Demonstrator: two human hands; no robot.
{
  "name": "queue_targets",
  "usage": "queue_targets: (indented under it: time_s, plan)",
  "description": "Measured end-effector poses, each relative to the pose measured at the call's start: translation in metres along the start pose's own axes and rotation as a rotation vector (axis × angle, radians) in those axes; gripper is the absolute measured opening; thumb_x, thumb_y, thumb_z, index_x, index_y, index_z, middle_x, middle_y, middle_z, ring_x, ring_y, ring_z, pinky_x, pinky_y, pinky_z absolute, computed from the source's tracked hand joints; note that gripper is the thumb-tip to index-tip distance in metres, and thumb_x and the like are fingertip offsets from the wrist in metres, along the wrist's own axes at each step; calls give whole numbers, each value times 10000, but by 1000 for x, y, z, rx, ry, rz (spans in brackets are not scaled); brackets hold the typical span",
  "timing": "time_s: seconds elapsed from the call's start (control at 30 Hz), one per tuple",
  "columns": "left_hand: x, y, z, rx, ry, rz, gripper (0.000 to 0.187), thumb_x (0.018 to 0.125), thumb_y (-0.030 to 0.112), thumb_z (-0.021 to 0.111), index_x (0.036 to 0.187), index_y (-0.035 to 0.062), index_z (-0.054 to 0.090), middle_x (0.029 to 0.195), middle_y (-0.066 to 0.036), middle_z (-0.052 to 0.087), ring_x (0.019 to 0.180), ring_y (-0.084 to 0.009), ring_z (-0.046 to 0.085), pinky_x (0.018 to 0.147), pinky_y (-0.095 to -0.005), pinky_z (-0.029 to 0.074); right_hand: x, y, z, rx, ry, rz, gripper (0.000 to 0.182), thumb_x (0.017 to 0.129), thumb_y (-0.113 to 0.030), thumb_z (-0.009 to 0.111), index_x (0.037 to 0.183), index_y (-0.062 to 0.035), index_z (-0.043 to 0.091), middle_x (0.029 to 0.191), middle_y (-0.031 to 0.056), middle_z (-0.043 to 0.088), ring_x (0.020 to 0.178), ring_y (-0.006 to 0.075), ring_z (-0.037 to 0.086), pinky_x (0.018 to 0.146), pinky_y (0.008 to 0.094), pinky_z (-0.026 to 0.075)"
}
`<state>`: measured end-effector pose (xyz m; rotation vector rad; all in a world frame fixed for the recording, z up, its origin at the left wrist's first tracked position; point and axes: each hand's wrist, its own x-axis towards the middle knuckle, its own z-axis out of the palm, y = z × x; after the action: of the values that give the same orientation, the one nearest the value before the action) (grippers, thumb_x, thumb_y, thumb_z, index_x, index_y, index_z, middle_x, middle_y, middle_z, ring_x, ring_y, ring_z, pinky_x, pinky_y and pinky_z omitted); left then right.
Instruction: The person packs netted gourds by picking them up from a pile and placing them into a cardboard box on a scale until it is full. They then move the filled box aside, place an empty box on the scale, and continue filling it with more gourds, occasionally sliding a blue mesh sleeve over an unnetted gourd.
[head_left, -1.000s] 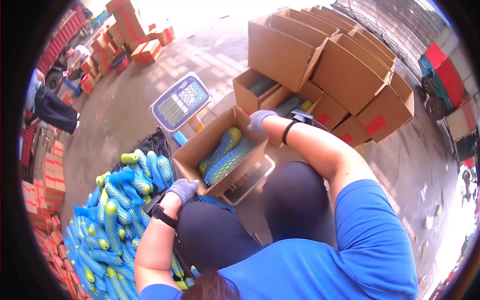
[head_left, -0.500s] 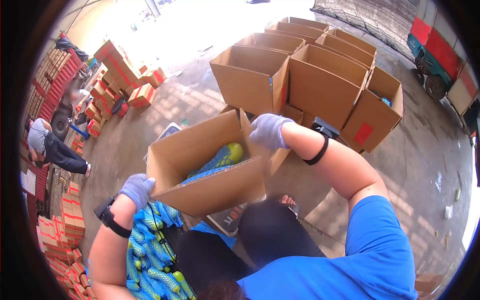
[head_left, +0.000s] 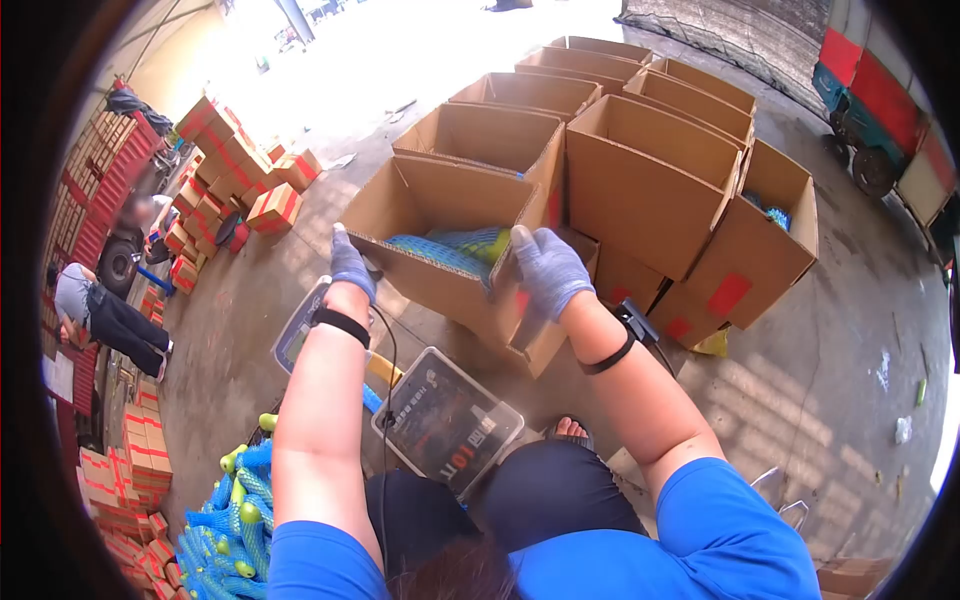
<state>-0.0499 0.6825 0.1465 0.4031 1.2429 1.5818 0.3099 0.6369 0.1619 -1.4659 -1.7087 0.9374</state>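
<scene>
- Above the weighing scale (head_left: 447, 432) on the concrete floor (head_left: 800, 390), the person holds an open cardboard box (head_left: 440, 250) out in front, clear of the scale's platform.
- The left hand (head_left: 350, 265), in a pale glove, is closed around the box's left edge, fingers curled over the rim.
- The right hand (head_left: 548, 270), also gloved, grips the box's right corner, with the fingers wrapped over the flap.
- Inside the held box lie green fruits in blue foam netting (head_left: 455, 247), showing just above the near wall.
- Each wrist carries a black strap, and a thin cable runs down along the left forearm.
- Just beyond the held box stands a stack of open cardboard boxes (head_left: 655, 165), some with red labels on their sides.
- At the lower left, a heap of net-sleeved green fruit (head_left: 225, 520) lies on the floor beside the person's knee.
- Far to the left, another person (head_left: 100, 315) bends over near piles of red-marked cartons (head_left: 235, 165).
- A red and teal cart (head_left: 880, 110) stands at the upper right, well apart from the hands.
</scene>
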Motion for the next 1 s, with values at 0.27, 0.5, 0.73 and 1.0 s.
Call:
queue_targets:
  time_s: [0.27, 0.5, 0.73, 1.0]
  plan:
    - [-115, -57, 63, 50, -160, -302, 1181, 670, 845, 575, 1578, 256, 102, 1629, -111, 73, 1470, -458, 79, 1081, -755, 110, -41, 77, 139, 1168, -349, 684, 701, 945, -629, 499, 1448, -155, 382, 1189, 196, 541, 1057, 236, 527, 916, 377, 456]
    - [-78, -8, 72, 99, -62, -172, 1122, 671, 765, 625, 1555, 225, 195, 1608, -125, 162, 1441, -453, 188, 1079, -714, 207, -25, 25, 154, 686, -157, 258, 933, 950, -575, 468, 1567, -178, -108, 1470, 426, 260, 1402, 536, 269, 1139, 457, 302]
    - [-70, -17, 73, 163, -39, -205, 1174, 671, 817, 590, 1570, 202, 149, 1612, -121, 146, 1446, -456, 165, 1090, -693, 220, -39, 47, 176, 409, 20, 3, 933, 939, -375, 571, 1565, -94, -61, 1494, 426, 196, 1404, 539, 257, 1183, 458, 228]
    - [-118, 3, -5, 165, -66, -125, 740, 978, 553, 456, 1539, 118, 247, 1573, -174, 271, 1415, -376, 332, 1146, -525, 285, -79, 70, 136, 641, -28, -19, 750, 935, -264, 591, 1511, 57, 233, 1433, 281, 436, 1334, 341, 443, 1093, 359, 368]
